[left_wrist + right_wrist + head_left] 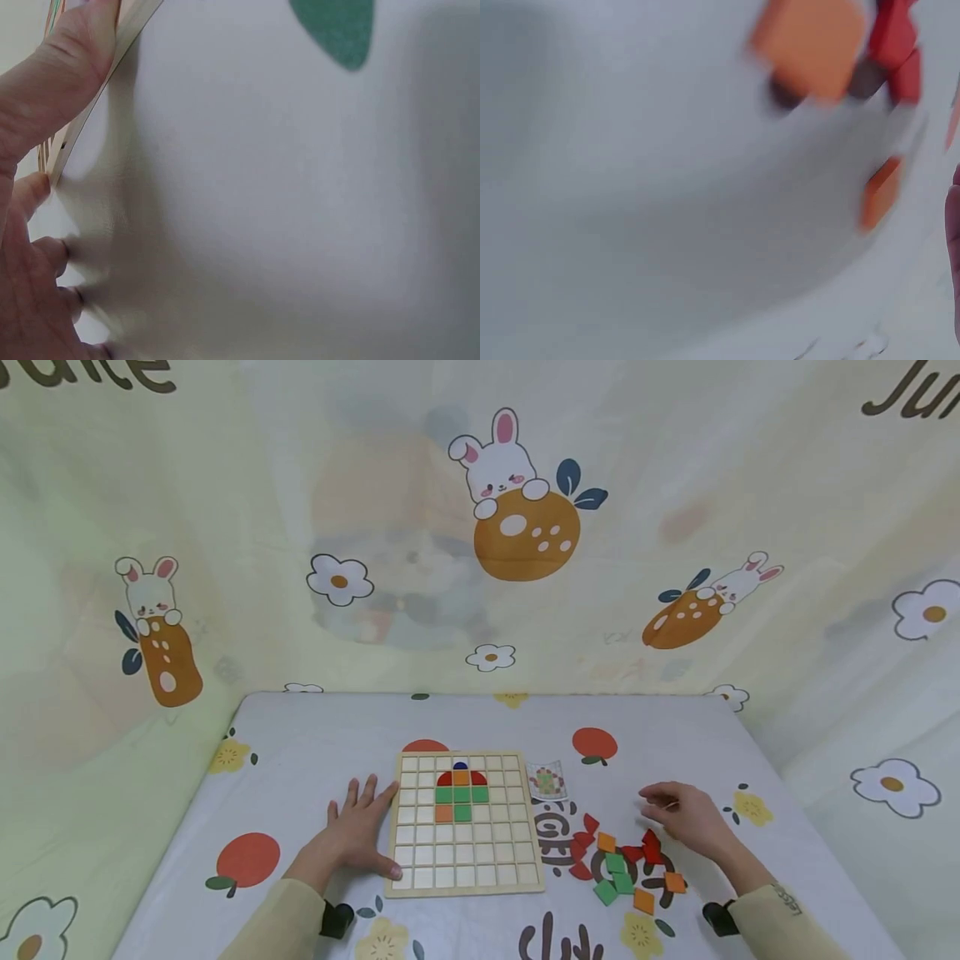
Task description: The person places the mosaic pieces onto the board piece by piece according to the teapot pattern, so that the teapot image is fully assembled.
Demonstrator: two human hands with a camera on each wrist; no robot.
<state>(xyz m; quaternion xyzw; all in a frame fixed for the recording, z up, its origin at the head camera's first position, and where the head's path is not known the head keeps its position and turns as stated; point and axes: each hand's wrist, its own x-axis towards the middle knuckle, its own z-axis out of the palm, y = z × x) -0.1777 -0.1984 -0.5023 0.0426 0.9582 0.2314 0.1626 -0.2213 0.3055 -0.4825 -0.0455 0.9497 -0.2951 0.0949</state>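
Observation:
Spread along the left edge of a wooden grid board (465,891), my left hand (360,831) touches its frame with thumb and fingertips. Green, orange, red and blue tiles (462,794) fill some upper-middle cells. My right hand (686,818) hovers over the table right of the loose pieces, fingers loosely bent; no piece shows between them. Below it lie red pieces (651,847), green squares (622,882) and orange squares (675,882). The right wrist view is blurred: an orange square (810,45) and another orange piece (881,195) appear, with the hand just at the edge.
A small pattern card (547,781) lies against the board's upper right side. The printed tablecloth (315,735) covers the table, and a printed curtain (405,635) hangs behind and at both sides.

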